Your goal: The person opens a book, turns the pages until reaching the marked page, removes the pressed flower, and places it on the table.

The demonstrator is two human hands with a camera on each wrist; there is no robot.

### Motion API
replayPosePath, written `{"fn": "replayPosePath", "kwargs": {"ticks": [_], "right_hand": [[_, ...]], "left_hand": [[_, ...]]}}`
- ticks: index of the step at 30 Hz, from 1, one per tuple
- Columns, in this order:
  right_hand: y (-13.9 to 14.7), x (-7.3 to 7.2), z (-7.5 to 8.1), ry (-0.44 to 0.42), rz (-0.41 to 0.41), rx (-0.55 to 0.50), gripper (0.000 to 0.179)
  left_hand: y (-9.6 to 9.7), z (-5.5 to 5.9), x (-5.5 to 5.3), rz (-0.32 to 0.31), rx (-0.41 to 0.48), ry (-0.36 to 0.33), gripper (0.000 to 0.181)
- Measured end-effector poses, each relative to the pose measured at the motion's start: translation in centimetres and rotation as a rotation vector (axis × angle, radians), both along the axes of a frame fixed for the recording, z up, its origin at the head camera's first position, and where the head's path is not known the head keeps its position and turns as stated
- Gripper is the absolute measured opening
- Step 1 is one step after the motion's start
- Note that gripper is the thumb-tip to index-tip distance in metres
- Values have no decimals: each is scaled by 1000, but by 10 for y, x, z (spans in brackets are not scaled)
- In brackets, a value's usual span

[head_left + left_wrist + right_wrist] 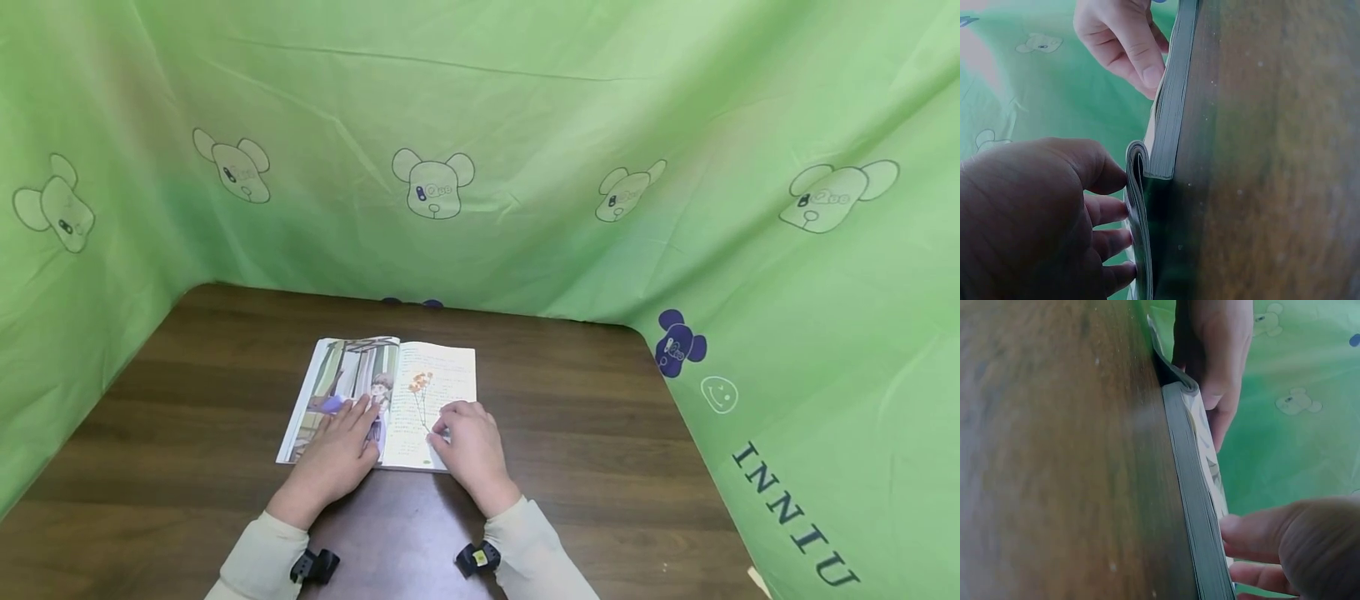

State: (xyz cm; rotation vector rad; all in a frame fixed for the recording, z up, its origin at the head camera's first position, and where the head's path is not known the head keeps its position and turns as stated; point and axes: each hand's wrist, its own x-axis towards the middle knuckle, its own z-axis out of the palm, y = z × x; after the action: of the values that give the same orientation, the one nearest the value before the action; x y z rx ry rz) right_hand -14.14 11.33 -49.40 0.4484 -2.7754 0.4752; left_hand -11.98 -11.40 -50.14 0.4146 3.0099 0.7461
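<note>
An open book (397, 450) lies on the table, an illustration on its left page and printed text on its right page. My left hand (337, 454) rests on the left page with its fingers stretched out, holding it down; in the left wrist view that hand (1035, 212) touches the curved page side. On the right page lies a dried flower (420, 382) with orange blossoms and thin stems. The thumb and forefinger of my right hand (472, 446) pinch the stems' lower end. Seen from the right wrist, its fingertips (1232, 528) are at the page surface; the stems are hidden there.
The brown wooden table (600, 467) extends around the book on all sides. A green cloth (525, 108) printed with bear heads hangs behind and along both sides. Black wrist cameras (477, 558) are strapped over the pale sleeves.
</note>
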Motion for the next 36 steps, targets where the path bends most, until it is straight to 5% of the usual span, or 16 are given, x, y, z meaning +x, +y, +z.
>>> {"fn": "replayPosePath", "kwargs": {"ticks": [21, 36], "right_hand": [[-8, 0, -4, 65, -83, 75, 21], [0, -4, -6, 86, -56, 5, 19]], "left_hand": [[-3, 7, 3, -16, 13, -20, 57], [-10, -1, 0, -48, 19, -22, 64]]}}
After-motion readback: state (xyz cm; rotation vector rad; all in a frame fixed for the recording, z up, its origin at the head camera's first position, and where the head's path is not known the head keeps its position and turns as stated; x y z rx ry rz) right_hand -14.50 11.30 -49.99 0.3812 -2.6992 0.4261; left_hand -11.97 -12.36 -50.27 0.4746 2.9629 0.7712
